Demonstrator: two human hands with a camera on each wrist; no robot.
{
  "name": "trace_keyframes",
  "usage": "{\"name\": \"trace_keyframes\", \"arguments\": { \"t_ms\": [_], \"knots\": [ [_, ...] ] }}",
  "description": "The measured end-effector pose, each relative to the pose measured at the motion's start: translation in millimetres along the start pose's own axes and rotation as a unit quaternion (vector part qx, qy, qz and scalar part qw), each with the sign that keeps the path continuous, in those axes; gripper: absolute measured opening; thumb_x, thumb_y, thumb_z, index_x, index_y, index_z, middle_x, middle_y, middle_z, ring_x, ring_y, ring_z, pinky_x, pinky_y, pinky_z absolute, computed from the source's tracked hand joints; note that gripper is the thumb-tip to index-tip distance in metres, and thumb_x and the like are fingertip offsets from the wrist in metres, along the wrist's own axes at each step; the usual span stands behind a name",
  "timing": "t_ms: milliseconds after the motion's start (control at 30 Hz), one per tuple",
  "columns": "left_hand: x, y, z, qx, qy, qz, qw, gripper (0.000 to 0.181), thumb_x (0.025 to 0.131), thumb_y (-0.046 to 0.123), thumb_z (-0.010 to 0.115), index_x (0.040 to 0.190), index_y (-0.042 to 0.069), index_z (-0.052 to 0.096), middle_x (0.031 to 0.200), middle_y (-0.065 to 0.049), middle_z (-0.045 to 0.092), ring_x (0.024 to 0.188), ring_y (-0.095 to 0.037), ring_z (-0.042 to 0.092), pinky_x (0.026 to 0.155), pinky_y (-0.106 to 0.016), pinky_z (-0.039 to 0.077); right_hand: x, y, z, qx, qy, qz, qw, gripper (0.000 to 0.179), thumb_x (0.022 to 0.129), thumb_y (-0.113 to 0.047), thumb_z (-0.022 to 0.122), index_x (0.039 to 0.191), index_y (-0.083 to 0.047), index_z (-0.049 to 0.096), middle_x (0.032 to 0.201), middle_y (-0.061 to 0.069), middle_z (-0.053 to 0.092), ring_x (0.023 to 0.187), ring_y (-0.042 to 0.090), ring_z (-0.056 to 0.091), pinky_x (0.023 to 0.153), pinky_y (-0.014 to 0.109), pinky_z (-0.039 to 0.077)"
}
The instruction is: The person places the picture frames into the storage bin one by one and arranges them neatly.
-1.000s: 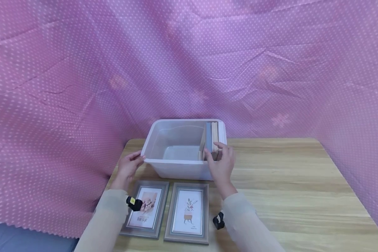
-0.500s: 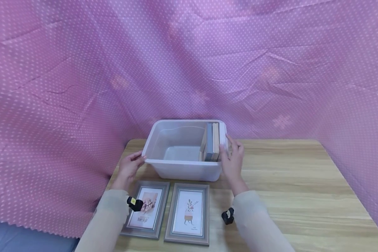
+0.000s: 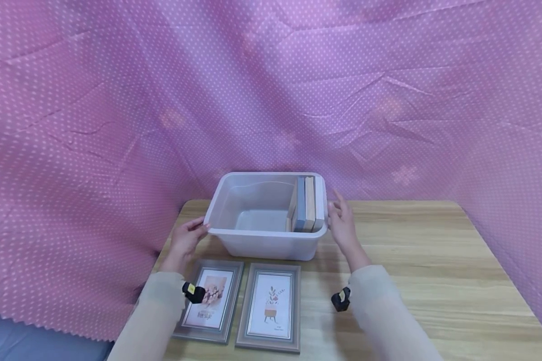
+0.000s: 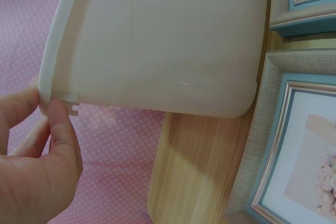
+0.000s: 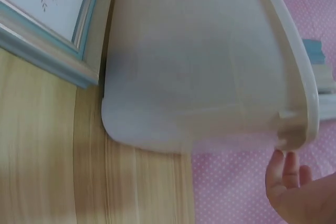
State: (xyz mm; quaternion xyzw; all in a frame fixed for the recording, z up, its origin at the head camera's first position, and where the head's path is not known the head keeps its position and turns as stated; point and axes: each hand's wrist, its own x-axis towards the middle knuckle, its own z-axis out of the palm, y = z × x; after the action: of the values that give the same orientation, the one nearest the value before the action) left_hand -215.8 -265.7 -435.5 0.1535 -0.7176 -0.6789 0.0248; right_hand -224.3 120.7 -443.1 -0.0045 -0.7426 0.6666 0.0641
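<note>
A white plastic bin (image 3: 264,245) sits upright on the far part of a wooden table (image 3: 415,265), its long side facing the person. Inside, a row of flat, book-like items (image 3: 309,203) stands on edge against the right wall, in tan, blue-grey, cream and white (their covers are mostly turned out of sight).

The left hand (image 3: 186,239) pinches the bin's rim at the near left corner between thumb and fingers. The right hand (image 3: 342,224) is beside the right end, its fingers loose and slightly apart, fingertips appearing to touch the rim's underside.

In front of the bin, two picture frames lie face up side by side: the left frame (image 3: 211,301) shows flowers and the words "free style", the right frame (image 3: 270,306) a plant in a legged pot.

Both forearms wear pale sleeves (image 3: 390,316) and small black wrist devices (image 3: 341,299). Behind everything hangs pink polka-dot cloth (image 3: 271,90).
</note>
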Motion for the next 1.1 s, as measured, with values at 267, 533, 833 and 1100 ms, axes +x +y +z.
{"name": "trace_keyframes", "arguments": {
  "t_ms": [267, 533, 833, 1100],
  "knots": [
    [-1.7, 0.7, 0.2, 0.011, -0.002, 0.002, 0.9999, 0.044, 0.092, -0.001, 0.059, 0.134, -0.007, 0.046, 0.133, -0.024, 0.047, 0.098, -0.01, 0.057, 0.088, -0.019, 0.05, 7.7, 4.9, -13.4, 0.009, -0.068, 0.063, 0.9957, 0.061, 0.101, -0.028, 0.047, 0.153, -0.031, 0.014, 0.138, 0.024, 0.035, 0.115, 0.041, 0.05, 0.086, 0.048, 0.053],
    [-1.6, -0.4, 0.2, 0.006, 0.001, 0.003, 1.0, 0.046, 0.092, -0.001, 0.06, 0.134, -0.007, 0.046, 0.133, -0.025, 0.048, 0.096, -0.008, 0.058, 0.088, -0.019, 0.051, 7.8, 10.7, -19.6, 0.02, -0.111, 0.083, 0.9902, 0.066, 0.1, -0.023, 0.051, 0.154, -0.02, 0.013, 0.138, 0.027, 0.038, 0.114, 0.044, 0.051, 0.089, 0.055, 0.049],
    [-1.8, -0.9, 0.3, -0.001, 0.005, 0.009, 1.0, 0.045, 0.091, -0.002, 0.061, 0.133, -0.009, 0.046, 0.131, -0.027, 0.048, 0.087, -0.004, 0.059, 0.087, -0.019, 0.051, 9.9, 15.0, -20.0, 0.027, -0.127, 0.095, 0.987, 0.062, 0.1, -0.017, 0.05, 0.152, -0.01, 0.018, 0.137, 0.029, 0.043, 0.11, 0.039, 0.055, 0.083, 0.042, 0.056],
    [-1.4, -2.3, -0.2, -0.004, 0.007, 0.009, 0.9999, 0.044, 0.09, -0.003, 0.061, 0.132, -0.008, 0.048, 0.13, -0.026, 0.049, 0.086, -0.004, 0.06, 0.086, -0.019, 0.051, 13.4, 10.9, -21.5, 0.041, -0.154, 0.111, 0.9809, 0.056, 0.101, -0.014, 0.048, 0.15, -0.007, 0.023, 0.131, 0.029, 0.046, 0.103, 0.032, 0.059, 0.087, 0.049, 0.053]
  ]
}}
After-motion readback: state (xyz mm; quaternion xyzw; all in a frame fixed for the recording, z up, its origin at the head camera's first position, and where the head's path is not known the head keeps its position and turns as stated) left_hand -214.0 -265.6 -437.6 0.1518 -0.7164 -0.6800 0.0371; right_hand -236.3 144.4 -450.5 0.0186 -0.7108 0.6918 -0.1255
